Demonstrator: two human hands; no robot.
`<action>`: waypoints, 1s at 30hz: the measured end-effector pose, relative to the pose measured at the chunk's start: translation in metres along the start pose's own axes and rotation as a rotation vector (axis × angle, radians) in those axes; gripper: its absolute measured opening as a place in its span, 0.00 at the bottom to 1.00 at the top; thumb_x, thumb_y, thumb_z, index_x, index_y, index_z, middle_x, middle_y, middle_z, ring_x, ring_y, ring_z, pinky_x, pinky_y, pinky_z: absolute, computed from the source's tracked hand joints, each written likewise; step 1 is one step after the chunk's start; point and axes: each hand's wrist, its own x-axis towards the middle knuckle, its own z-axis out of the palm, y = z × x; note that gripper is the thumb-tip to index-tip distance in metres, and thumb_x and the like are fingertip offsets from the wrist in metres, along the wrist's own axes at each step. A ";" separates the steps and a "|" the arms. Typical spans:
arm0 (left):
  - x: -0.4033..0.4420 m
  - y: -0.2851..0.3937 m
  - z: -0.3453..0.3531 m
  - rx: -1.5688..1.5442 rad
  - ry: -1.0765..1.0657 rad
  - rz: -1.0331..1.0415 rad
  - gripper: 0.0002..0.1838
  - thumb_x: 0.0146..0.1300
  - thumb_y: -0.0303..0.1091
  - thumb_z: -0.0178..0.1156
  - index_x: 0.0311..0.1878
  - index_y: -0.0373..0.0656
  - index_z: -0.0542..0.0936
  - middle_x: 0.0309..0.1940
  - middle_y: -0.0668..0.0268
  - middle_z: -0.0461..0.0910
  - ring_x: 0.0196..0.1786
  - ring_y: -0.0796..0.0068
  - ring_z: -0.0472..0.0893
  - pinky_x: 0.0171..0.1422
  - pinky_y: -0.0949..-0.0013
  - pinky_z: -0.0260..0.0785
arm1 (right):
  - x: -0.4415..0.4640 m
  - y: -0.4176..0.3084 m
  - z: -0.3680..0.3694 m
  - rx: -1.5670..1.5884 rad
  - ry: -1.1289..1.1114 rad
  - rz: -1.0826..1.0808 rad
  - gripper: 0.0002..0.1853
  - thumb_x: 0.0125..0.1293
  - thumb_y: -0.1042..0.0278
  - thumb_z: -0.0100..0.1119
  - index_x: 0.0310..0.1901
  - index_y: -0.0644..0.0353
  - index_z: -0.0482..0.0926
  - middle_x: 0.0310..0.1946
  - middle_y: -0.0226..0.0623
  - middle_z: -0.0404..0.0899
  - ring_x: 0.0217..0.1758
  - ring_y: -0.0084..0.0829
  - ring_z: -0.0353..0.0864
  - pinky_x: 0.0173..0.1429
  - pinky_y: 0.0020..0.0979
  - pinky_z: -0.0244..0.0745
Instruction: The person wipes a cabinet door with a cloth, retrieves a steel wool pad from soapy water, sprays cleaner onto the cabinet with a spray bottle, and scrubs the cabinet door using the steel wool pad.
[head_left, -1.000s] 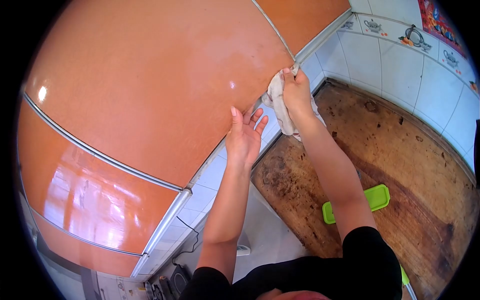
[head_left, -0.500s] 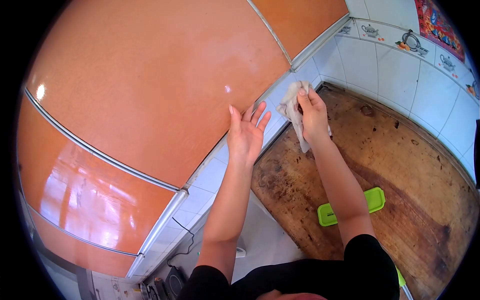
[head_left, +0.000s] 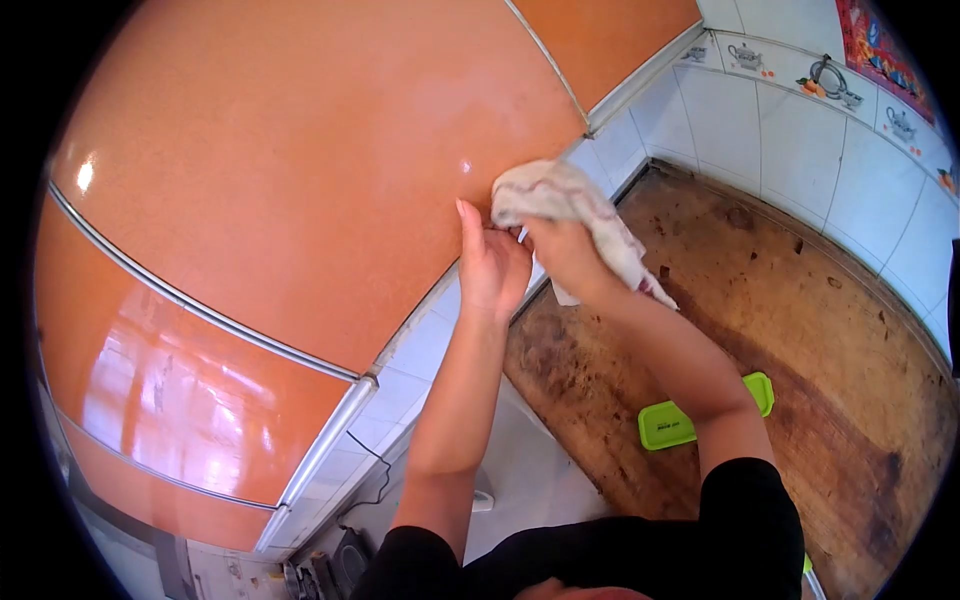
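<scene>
Looks bright overall, with cool, pale light on the white tiled wall point(head_left: 795, 160) and softer, warmer tones across the wooden countertop point(head_left: 810, 320). Throws back streaky, window-like glare from the glossy lower cabinet door point(head_left: 190, 400), plus two small hot spots from the large orange cabinet door point(head_left: 300, 180). Falls dimmer at the lower left. Smears with motion at the right hand point(head_left: 570, 255) and cloth point(head_left: 555, 190); stays fairly crisp at the left hand point(head_left: 495, 270). Bends straight edges fisheye-style, darkening to black corners.
</scene>
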 end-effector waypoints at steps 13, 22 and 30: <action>-0.002 -0.001 0.010 0.035 0.051 0.021 0.39 0.67 0.67 0.44 0.65 0.40 0.63 0.61 0.60 0.68 0.62 0.66 0.67 0.68 0.55 0.60 | 0.034 -0.028 -0.039 -0.173 -0.279 0.613 0.15 0.59 0.66 0.57 0.48 0.54 0.80 0.40 0.48 0.82 0.44 0.47 0.82 0.48 0.46 0.76; -0.001 -0.002 0.006 0.009 0.045 0.017 0.35 0.68 0.65 0.45 0.63 0.43 0.68 0.58 0.62 0.72 0.61 0.64 0.69 0.70 0.55 0.60 | 0.026 -0.024 -0.032 -0.175 -0.070 0.481 0.18 0.56 0.71 0.60 0.50 0.54 0.80 0.36 0.48 0.81 0.39 0.48 0.82 0.44 0.45 0.77; -0.008 0.003 0.016 -0.087 -0.003 0.053 0.38 0.66 0.68 0.45 0.66 0.46 0.66 0.62 0.60 0.70 0.67 0.64 0.65 0.73 0.55 0.55 | 0.037 -0.030 -0.007 -0.371 0.040 -0.222 0.19 0.53 0.64 0.64 0.49 0.49 0.81 0.34 0.44 0.81 0.38 0.45 0.83 0.43 0.43 0.79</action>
